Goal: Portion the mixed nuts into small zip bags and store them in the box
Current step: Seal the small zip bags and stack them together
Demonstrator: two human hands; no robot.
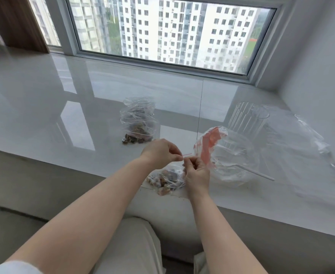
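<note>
A glossy white window ledge (64, 107) runs below a wide window (170, 30) facing apartment towers. On it, left to right: one pile of filled nut bags (138, 120); the left hand (160, 153) and right hand (197, 173) pinching the red zip strip of one small zip bag (166, 179) of nuts at the ledge's near edge; one large clear bag (227, 155); one clear box (245, 117).

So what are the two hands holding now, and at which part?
Both the left hand and the right hand pinch the red zip strip at the top of a small bag of nuts; the bag hangs below them.
</note>
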